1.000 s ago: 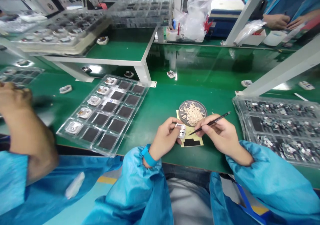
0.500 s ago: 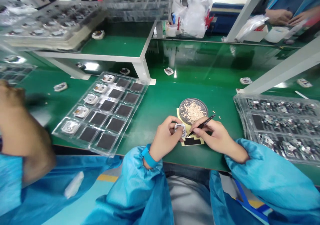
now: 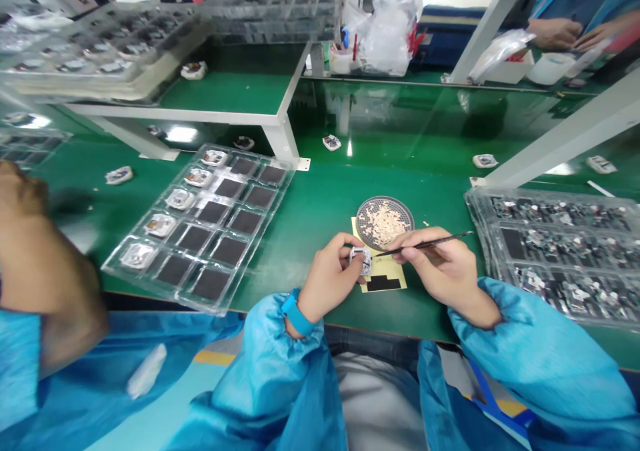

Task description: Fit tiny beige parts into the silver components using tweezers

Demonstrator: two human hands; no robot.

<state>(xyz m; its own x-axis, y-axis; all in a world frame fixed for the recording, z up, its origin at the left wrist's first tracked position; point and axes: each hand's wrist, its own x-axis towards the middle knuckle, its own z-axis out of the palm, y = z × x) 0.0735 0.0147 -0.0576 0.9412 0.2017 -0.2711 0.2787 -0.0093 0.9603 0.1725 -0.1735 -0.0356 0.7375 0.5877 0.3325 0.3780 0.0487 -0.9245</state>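
My left hand (image 3: 333, 271) is closed on a small white housing (image 3: 361, 262), with the thumb laid over its face. In my right hand (image 3: 440, 264) a pair of black tweezers (image 3: 430, 243) is pinched, lying nearly level. Their tip points at the right edge of the housing; whether it touches, or grips some small part, I cannot tell. Under both hands lies a yellow sheet (image 3: 404, 279) with a black stepped patch (image 3: 383, 283) near its lower edge. A round grey perforated dish (image 3: 361, 205) holding small beige pieces (image 3: 385, 223) stands just beyond my fingers.
At left lies a clear compartment tray (image 3: 220, 309) with several white housings (image 3: 137, 255) in one column. Stacked trays of small electronic parts (image 3: 565, 244) stand at right, near a slanted white post (image 3: 565, 137). A raised shelf (image 3: 240, 91) is at back left. A co-worker's arm (image 3: 45, 257) reaches in from the left.
The tweezers have swung flatter, their back end now pointing right, and the tip has moved up along the housing. My right hand has turned slightly with them. My left hand stays in place.
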